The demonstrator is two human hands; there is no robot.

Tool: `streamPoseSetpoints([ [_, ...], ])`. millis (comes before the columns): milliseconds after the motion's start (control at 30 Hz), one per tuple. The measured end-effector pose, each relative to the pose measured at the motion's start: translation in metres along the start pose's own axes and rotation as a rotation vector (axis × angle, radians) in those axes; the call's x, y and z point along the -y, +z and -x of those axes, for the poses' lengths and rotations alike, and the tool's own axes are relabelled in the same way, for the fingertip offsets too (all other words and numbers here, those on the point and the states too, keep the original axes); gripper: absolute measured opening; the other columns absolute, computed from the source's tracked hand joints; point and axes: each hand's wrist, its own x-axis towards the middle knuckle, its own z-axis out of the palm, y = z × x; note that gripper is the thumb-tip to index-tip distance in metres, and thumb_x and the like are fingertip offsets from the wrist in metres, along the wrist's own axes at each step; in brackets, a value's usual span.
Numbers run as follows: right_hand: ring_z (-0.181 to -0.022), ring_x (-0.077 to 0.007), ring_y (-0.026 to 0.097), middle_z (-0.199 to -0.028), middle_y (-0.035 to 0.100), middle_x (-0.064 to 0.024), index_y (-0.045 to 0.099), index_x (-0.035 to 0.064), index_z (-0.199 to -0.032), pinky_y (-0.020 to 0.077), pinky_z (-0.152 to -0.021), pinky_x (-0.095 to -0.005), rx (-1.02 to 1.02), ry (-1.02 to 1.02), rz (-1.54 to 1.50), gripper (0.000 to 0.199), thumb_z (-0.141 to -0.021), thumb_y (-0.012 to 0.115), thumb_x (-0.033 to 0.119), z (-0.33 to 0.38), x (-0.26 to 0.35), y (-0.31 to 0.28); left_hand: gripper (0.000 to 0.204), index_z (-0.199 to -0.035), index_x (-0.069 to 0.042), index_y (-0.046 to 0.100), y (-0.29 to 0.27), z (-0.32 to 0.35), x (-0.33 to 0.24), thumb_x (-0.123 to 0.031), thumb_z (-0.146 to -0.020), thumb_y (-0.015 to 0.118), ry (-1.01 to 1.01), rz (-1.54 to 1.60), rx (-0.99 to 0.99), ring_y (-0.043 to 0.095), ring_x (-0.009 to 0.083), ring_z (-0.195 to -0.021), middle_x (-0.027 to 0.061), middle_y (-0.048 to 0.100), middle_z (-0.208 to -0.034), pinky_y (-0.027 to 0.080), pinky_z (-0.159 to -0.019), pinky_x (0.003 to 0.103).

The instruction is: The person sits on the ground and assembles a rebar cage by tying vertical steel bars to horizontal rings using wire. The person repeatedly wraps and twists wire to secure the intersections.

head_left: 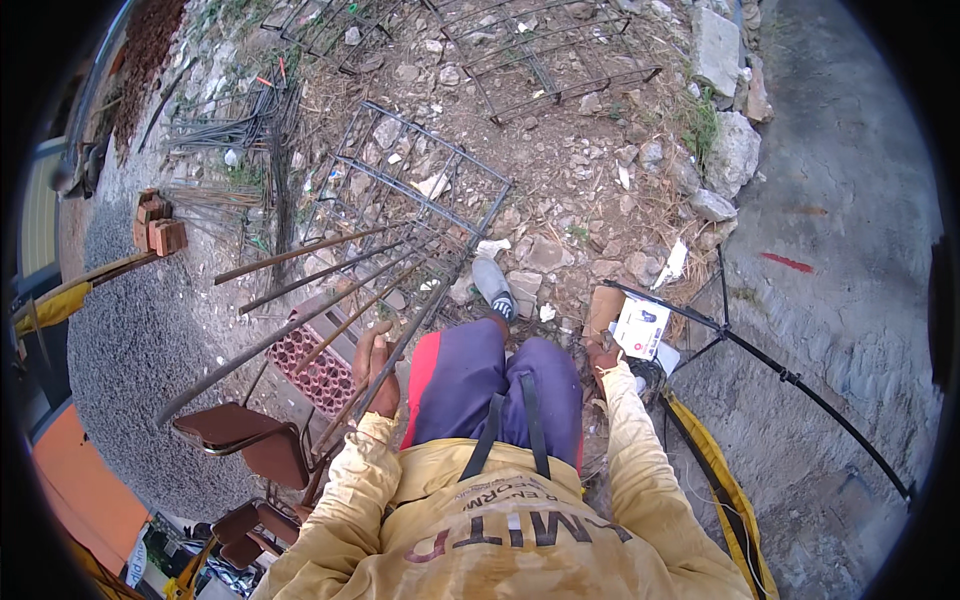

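Note:
My left hand is beside my left thigh, its fingers stretched upward and apart from a grip. A long thin steel rod runs across it, and I cannot tell whether it rests in the palm. Several more rusty rods fan out at the left, over a pink perforated crate. At my right knee, my right hand has its fingers bent at the lower edge of an open cardboard box. A white printed panel shows on the box; the fingertips are partly hidden.
Welded rebar frames lie on rubble ahead. Brown chairs and gravel are at the left, with bricks beyond. A black jointed stand crosses the right side over concrete. Large stones line its edge.

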Motion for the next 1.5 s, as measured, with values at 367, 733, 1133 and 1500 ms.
streamPoseSetpoints([
  [367, -0.063, -0.0153, 0.056, -0.073, 0.063, -0.0068, 0.068, 0.0038, -0.108, 0.0463, -0.061, -0.0338, 0.385, 0.270, 0.082, 0.033, -0.080, 0.074, 0.020, -0.104, 0.064, -0.028, 0.036, -0.120, 0.002, 0.055, 0.017, 0.001, -0.003, -0.026, -0.101, 0.046, -0.090, 0.154, -0.133, 0.052, 0.0115, -0.072, 0.0070, 0.058, -0.079, 0.043, -0.064, 0.027],
  [733, -0.087, -0.0380, 0.066, -0.095, 0.068, -0.0234, 0.065, 0.0060, -0.109, 0.0515, -0.077, -0.0458, 0.712, 0.200, 0.579, 0.040, -0.081, 0.064, 0.035, -0.241, 0.101, 0.045, 0.053, -0.133, 0.002, 0.049, 0.099, 0.087, 0.024, -0.030, -0.093, 0.064, -0.906, 0.105, -0.091, 0.057, 0.0185, -0.109, 0.0127, 0.058, -0.123, 0.048, -0.090, 0.032],
  [1133, -0.095, -0.0409, 0.065, -0.105, 0.065, -0.0267, 0.062, 0.0071, -0.118, 0.0515, -0.083, -0.0470, 0.928, 0.051, 0.688, 0.042, -0.084, 0.060, 0.031, -0.333, 0.010, 0.143, 0.037, -0.125, 0.001, 0.056, 0.289, -0.055, 0.031, -0.020, -0.096, 0.062, -0.688, 0.260, -0.129, 0.059, 0.0155, -0.106, 0.0105, 0.063, -0.116, 0.048, -0.090, 0.029],
  [1500, -0.078, -0.0394, 0.067, -0.081, 0.066, -0.0269, 0.069, 0.0001, -0.093, 0.0514, -0.070, -0.0462, 0.738, -0.251, 0.720, 0.029, -0.088, 0.057, 0.026, -0.369, -0.021, 0.260, 0.042, -0.126, -0.003, 0.055, 0.313, -0.277, 0.184, -0.029, -0.095, 0.063, -0.555, 0.617, -0.414, 0.059, 0.0201, -0.110, 0.0108, 0.062, -0.119, 0.051, -0.082, 0.032],
])
